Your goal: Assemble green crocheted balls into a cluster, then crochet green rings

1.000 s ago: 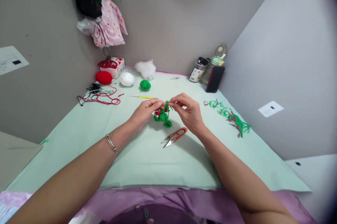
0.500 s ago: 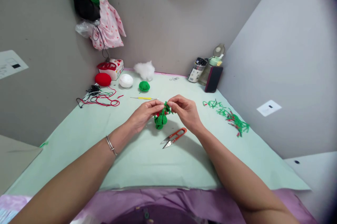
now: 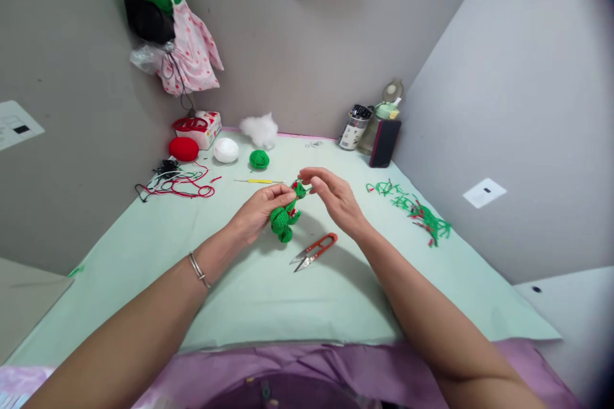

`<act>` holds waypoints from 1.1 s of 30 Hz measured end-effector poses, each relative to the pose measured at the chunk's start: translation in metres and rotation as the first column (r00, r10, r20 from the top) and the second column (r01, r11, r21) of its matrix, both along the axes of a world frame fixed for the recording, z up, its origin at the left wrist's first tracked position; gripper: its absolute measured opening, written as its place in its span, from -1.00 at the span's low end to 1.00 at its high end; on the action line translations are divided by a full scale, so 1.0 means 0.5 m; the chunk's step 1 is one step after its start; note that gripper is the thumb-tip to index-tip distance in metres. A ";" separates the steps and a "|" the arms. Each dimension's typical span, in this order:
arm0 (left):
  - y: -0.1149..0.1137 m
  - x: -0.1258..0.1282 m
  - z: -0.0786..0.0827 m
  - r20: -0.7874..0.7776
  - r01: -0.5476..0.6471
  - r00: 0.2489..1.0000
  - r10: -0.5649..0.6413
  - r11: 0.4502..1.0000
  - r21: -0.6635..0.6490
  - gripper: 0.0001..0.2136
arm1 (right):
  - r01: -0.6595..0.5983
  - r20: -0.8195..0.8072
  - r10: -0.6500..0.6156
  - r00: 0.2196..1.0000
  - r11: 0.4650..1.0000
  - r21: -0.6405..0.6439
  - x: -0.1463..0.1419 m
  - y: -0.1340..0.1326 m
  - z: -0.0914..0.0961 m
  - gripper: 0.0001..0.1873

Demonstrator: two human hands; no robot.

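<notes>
The tabletop [image 3: 240, 306] spreads beneath both hands. The right hand [image 3: 338, 201] curves at the toy's upper end, thumb and forefinger parted; whether it touches anything is too small to tell. The left hand [image 3: 256, 210] pinches the green toy [image 3: 279, 219], which hangs above the tabletop between the hands. A loose pinch could let it swing or twist. The snips [image 3: 315, 244] lie with blades apart near it; a careless reach could nick yarn or skin. A thin strand [image 3: 308, 190] could slip or fray if tugged hard.
</notes>
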State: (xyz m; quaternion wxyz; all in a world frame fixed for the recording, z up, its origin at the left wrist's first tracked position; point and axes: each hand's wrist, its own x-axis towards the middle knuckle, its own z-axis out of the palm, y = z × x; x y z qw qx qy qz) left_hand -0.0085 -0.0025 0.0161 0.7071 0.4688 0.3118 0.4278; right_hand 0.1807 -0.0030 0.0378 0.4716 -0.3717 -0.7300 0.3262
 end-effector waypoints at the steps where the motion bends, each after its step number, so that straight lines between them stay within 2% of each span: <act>1: 0.000 0.001 -0.001 -0.016 0.003 1.000 -0.003 1.000 0.016 -0.74 | -0.052 -0.014 0.052 0.999 0.996 -0.067 0.003 0.001 0.003 -0.65; 4: 0.002 0.002 -0.005 -0.061 -0.002 0.998 0.007 0.997 0.074 -0.73 | -0.149 0.004 0.154 0.988 0.966 -0.212 0.009 0.005 0.004 -0.64; 10: 0.009 0.001 -0.013 -0.105 -0.080 0.990 0.091 0.990 0.113 -0.68 | -0.257 -0.047 0.259 0.965 0.889 -0.378 0.011 0.016 -0.014 -0.69; 15: 0.022 -0.005 -0.023 -0.068 -0.197 0.976 0.206 0.973 0.121 -0.64 | -0.300 -0.188 0.253 0.949 0.907 -0.294 0.013 0.011 -0.005 -0.77; 19: 0.032 -0.013 -0.024 -0.020 -0.342 0.938 0.345 0.935 0.090 -0.64 | -0.405 -0.283 0.326 0.902 0.866 -0.293 0.013 0.000 0.007 -0.79; 21: 0.032 -0.014 -0.019 -0.002 -0.351 0.936 0.352 0.934 0.069 -0.65 | -0.426 -0.283 0.342 0.896 0.844 -0.326 0.011 -0.001 0.006 -0.79; 26: 0.020 -0.008 -0.006 0.017 -0.308 0.951 0.308 0.943 0.122 -0.70 | -0.347 -0.240 0.268 0.933 0.844 -0.409 0.000 0.005 -0.011 -0.83; 30: 0.013 -0.001 -0.006 -0.010 -0.228 0.973 0.232 0.961 0.154 -0.69 | -0.245 -0.188 0.180 0.966 0.872 -0.423 -0.014 0.004 -0.021 -0.71; 33: 0.009 0.005 -0.007 -0.004 -0.245 0.969 0.249 0.955 0.170 -0.71 | -0.160 -0.149 0.105 0.983 0.890 -0.427 -0.022 0.002 -0.025 -0.68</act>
